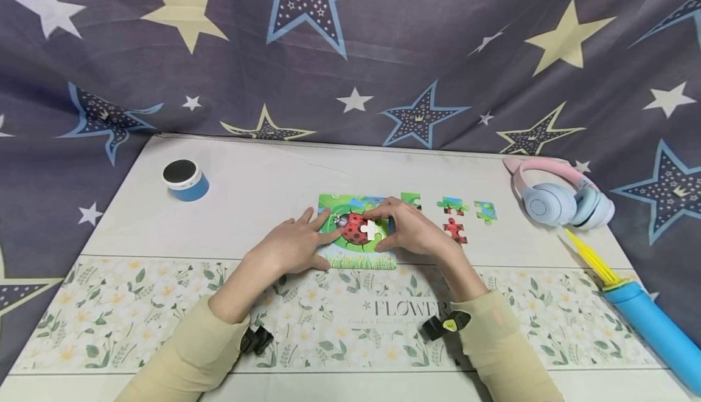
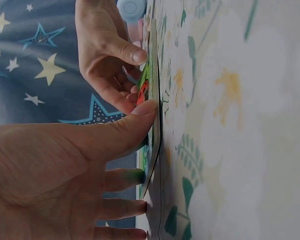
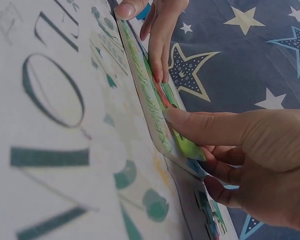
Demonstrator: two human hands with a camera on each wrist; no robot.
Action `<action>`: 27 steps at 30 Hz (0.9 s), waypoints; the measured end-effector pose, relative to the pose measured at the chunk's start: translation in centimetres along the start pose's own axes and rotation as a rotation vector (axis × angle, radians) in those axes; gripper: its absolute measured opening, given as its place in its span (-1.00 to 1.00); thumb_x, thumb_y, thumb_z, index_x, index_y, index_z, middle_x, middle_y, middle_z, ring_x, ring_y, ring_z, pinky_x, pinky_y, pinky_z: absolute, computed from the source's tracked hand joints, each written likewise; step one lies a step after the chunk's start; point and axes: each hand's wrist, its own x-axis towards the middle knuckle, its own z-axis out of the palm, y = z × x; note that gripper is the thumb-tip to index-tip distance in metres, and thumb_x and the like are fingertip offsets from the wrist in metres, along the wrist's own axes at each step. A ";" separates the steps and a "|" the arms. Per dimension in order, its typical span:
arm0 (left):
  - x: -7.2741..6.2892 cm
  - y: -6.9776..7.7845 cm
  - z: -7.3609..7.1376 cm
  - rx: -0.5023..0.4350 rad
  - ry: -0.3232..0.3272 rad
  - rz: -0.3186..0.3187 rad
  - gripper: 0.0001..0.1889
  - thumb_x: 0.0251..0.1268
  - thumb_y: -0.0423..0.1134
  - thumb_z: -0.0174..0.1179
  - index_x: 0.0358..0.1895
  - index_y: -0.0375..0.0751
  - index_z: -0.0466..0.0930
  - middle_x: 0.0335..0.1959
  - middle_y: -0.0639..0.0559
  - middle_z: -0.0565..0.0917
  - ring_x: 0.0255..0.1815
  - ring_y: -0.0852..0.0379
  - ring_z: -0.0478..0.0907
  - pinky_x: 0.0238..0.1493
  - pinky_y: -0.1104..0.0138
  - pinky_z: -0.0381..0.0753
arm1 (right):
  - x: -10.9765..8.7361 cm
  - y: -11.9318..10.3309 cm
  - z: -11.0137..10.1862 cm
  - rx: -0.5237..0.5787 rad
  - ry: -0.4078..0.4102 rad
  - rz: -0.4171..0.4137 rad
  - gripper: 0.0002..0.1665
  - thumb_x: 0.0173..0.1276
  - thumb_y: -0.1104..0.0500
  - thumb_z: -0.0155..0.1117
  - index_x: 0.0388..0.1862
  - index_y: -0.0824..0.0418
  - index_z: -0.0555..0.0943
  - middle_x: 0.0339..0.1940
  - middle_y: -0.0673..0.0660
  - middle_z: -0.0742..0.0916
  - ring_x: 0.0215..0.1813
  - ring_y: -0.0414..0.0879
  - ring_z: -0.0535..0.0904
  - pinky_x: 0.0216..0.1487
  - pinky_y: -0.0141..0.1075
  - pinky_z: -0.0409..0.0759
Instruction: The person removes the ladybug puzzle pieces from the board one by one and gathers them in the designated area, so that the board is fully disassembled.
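The puzzle, a board with a red ladybug in a green round, lies on the desk in front of the person. A white gap shows in it, just right of the ladybug's body.

The left hand lies over the puzzle's left side, fingers straight and spread, thumb at its near edge; it grips nothing. The right hand is at the puzzle's right side, half closed, thumb and fingers pinching a green piece over the board there. Whether that piece is fully seated cannot be told.

Four loose pieces lie to the right of the puzzle: a green one partly behind the right hand, a red-and-green one, a blue-and-green one farthest out, and a red one nearer the person.

Well left of the puzzle and farther back stands a blue speaker. Well to its right are pink-and-blue headphones and, nearer the person, a blue tube with a yellow tip. Behind the puzzle hangs a star-patterned curtain.
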 end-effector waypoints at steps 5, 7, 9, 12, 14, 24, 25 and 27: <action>-0.1 0.0 -0.1 -0.001 -0.001 0.000 -0.21 0.38 0.15 0.27 0.62 0.14 0.21 0.72 -0.20 -0.04 0.71 -0.35 -0.05 0.59 -0.24 0.23 | 0.1 0.0 0.0 -0.008 0.007 0.004 -0.22 0.08 0.20 0.67 0.35 0.07 0.64 0.10 0.12 0.67 -0.01 -0.02 0.53 -0.02 -0.14 0.60; -0.1 0.0 -0.1 0.000 -0.001 -0.003 -0.21 0.38 0.15 0.27 0.62 0.15 0.20 0.73 -0.20 -0.05 0.71 -0.35 -0.06 0.60 -0.24 0.22 | 0.1 0.0 0.0 -0.009 0.009 -0.002 -0.22 0.08 0.21 0.68 0.34 0.07 0.65 0.11 0.13 0.68 0.04 -0.01 0.55 0.03 -0.11 0.64; -0.1 0.0 0.0 -0.003 -0.002 -0.005 -0.21 0.38 0.15 0.27 0.62 0.16 0.20 0.73 -0.20 -0.06 0.71 -0.35 -0.06 0.60 -0.24 0.21 | 0.1 0.0 0.0 -0.008 0.012 -0.009 -0.22 0.07 0.22 0.68 0.33 0.08 0.65 0.11 0.13 0.67 0.07 0.00 0.56 0.07 -0.07 0.65; -0.1 0.0 0.0 -0.008 -0.002 -0.007 -0.21 0.37 0.15 0.28 0.62 0.17 0.21 0.73 -0.19 -0.06 0.71 -0.34 -0.07 0.61 -0.24 0.20 | 0.0 0.0 0.0 -0.006 0.013 -0.014 -0.23 0.06 0.23 0.69 0.32 0.07 0.66 0.09 0.13 0.66 0.06 -0.01 0.55 0.08 -0.06 0.65; 0.0 0.0 0.0 -0.007 -0.001 -0.006 -0.21 0.37 0.16 0.27 0.62 0.17 0.21 0.73 -0.20 -0.05 0.71 -0.34 -0.06 0.61 -0.24 0.20 | 0.0 0.0 0.0 -0.004 0.014 -0.016 -0.23 0.05 0.23 0.69 0.31 0.06 0.67 0.07 0.13 0.65 0.04 -0.02 0.54 0.07 -0.08 0.64; -0.1 0.0 0.1 -0.006 0.000 -0.013 -0.20 0.36 0.17 0.27 0.62 0.19 0.20 0.73 -0.18 -0.07 0.71 -0.34 -0.07 0.61 -0.24 0.19 | 0.0 0.1 0.0 -0.014 0.009 -0.039 -0.22 0.07 0.22 0.68 0.34 0.09 0.65 0.10 0.12 0.66 0.04 -0.03 0.54 0.00 -0.16 0.62; -0.1 0.0 0.1 -0.005 0.000 -0.012 -0.20 0.36 0.17 0.27 0.62 0.18 0.20 0.73 -0.19 -0.06 0.71 -0.34 -0.07 0.61 -0.24 0.20 | 0.0 0.1 0.0 -0.017 0.008 -0.040 -0.21 0.07 0.22 0.67 0.34 0.10 0.65 0.10 0.12 0.66 0.04 -0.03 0.54 -0.01 -0.17 0.62; 0.0 0.1 0.1 -0.005 -0.002 -0.011 -0.20 0.36 0.17 0.27 0.62 0.18 0.21 0.73 -0.19 -0.06 0.71 -0.34 -0.07 0.61 -0.24 0.20 | 0.0 0.1 0.0 -0.022 0.005 -0.038 -0.21 0.08 0.21 0.67 0.35 0.11 0.64 0.11 0.13 0.66 0.03 -0.04 0.54 -0.03 -0.19 0.61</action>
